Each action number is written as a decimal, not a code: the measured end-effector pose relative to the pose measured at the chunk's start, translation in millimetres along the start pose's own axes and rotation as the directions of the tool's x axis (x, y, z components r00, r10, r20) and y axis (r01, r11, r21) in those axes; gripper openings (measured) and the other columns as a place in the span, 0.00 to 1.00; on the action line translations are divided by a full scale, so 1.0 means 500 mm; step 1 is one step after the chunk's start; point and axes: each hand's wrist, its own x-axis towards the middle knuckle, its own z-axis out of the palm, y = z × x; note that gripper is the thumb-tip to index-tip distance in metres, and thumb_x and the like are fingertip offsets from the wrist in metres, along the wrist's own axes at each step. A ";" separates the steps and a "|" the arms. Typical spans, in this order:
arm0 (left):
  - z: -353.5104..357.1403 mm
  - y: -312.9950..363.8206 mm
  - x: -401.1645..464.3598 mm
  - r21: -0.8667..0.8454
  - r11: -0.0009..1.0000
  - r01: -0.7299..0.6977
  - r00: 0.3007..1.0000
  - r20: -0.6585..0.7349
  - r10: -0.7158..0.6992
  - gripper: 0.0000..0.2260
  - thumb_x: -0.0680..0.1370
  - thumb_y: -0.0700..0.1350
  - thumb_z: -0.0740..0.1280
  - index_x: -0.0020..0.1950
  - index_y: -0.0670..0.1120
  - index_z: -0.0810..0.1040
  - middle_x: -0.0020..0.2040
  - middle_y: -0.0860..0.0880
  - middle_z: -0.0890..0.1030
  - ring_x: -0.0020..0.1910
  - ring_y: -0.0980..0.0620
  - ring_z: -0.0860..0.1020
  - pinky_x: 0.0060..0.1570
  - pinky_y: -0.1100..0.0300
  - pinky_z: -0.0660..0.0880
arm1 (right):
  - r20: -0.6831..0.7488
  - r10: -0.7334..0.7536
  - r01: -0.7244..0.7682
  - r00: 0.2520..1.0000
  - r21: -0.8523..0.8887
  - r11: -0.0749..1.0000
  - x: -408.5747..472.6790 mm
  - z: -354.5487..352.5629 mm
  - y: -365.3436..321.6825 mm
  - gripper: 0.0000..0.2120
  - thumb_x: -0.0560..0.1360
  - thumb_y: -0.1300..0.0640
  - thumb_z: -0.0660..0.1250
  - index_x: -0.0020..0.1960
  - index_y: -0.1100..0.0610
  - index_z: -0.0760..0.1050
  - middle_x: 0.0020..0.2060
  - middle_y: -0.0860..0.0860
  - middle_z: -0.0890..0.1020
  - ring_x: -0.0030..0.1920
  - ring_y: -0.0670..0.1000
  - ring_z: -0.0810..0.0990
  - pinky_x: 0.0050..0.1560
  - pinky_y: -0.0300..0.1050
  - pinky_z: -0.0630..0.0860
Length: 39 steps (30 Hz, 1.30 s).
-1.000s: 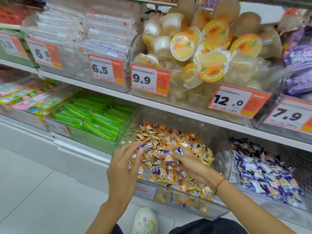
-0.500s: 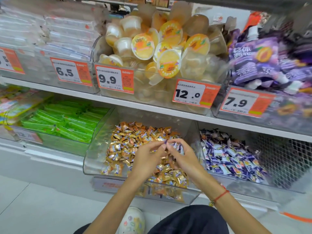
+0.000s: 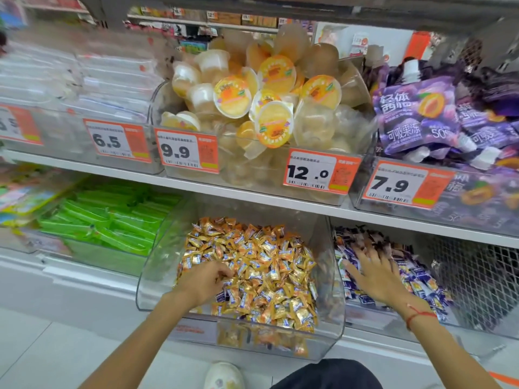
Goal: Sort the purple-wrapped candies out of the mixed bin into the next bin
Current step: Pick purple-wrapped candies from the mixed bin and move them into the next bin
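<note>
Head view: the white shop shelf [image 3: 196, 189] fills the frame, and the whole display sits larger and further left than half a second ago. On the lower level, the clear plastic mixed bin [image 3: 331, 313] of gold-wrapped candies [image 3: 261, 256] stands just beside the clear next bin [image 3: 362, 313] holding purple-wrapped candies [image 3: 415, 276]. A few purple wrappers still lie among the gold ones near the front of the mixed bin.

Both hands were together over the mixed bin half a second ago, pinching at wrappers; now they are apart. The right hand [image 3: 373, 279], with a red string bracelet [image 3: 418, 315] at the wrist, has crossed the divider and lies flat on the purple pile, fingers spread and straight, gripping nothing. The left hand [image 3: 205, 279] has stayed in the mixed bin at its left side, knuckles up, fingers curled down into the gold candies; whether it pinches one I cannot tell.

Above, orange-and-white price tags [image 3: 320, 172] front bins of jelly cups [image 3: 269, 108] and purple pouches [image 3: 415, 119]. To the left sits a bin of green packets [image 3: 112, 220].
</note>
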 end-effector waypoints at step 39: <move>-0.002 -0.097 -0.145 0.064 0.997 -0.047 0.586 -0.806 0.079 0.15 0.77 0.58 0.60 0.52 0.48 0.76 0.54 0.53 0.79 0.56 0.52 0.74 0.55 0.60 0.66 | 0.149 -0.841 0.833 0.520 -0.307 0.460 -0.011 0.100 -0.446 0.17 0.76 0.48 0.67 0.64 0.48 0.75 0.62 0.52 0.71 0.62 0.54 0.65 0.58 0.50 0.66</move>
